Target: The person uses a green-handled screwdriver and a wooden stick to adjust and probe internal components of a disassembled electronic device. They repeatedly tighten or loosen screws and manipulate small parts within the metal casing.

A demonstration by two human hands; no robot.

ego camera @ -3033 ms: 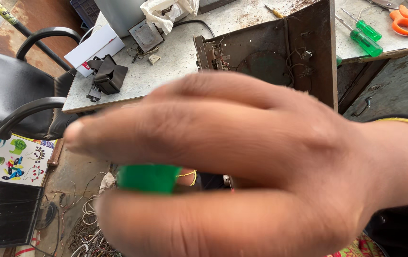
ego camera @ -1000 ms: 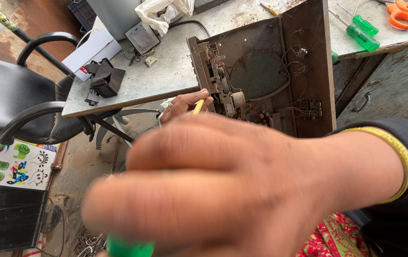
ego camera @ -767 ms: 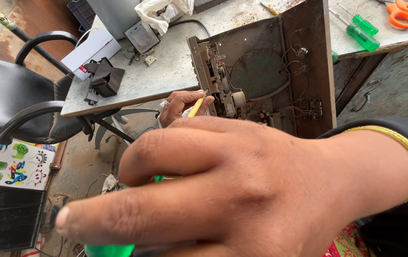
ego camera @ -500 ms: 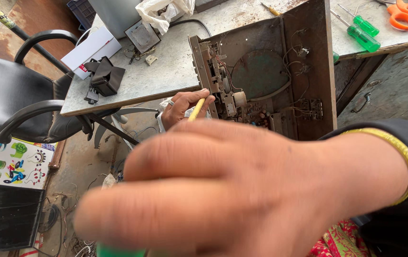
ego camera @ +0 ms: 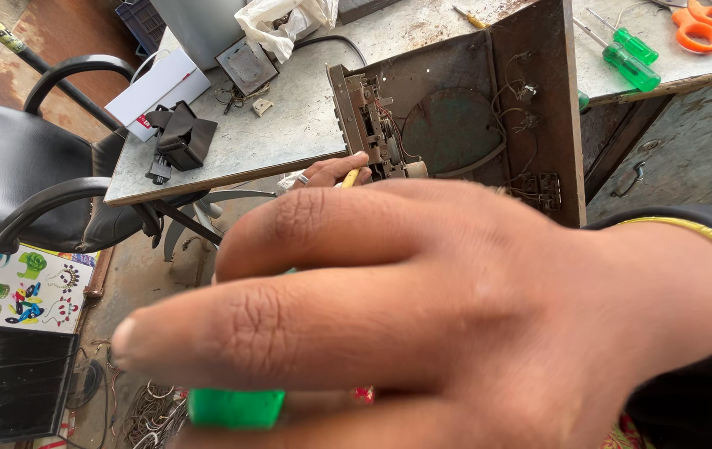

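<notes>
Closest to my camera, my right hand point(ego camera: 455, 324) fills most of the view, blurred, its fingers curled around a green handle point(ego camera: 235, 407) whose end pokes out below the knuckles; what tool it belongs to I cannot tell, since the hand hides the rest. I judge it is held this near so the tool stays ready by the work.

Just past it, my left hand point(ego camera: 327, 172) peeks over the knuckles, thumb and fingertips pinched on a thin yellow tool point(ego camera: 350, 177), its tip up against the mechanism point(ego camera: 368, 125) on the edge of a brown panel point(ego camera: 489, 108). The panel stands upright at the front edge of the bench point(ego camera: 289, 141), its wired inner face turned toward me, which I take to be so the parts can be reached.

Farther back on the bench lie a black pouch point(ego camera: 181, 137), a white box point(ego camera: 160, 87), two green screwdrivers point(ego camera: 626, 56) and orange scissors point(ego camera: 709, 21). A black chair point(ego camera: 32, 175) stands to the left, well apart from the panel.
</notes>
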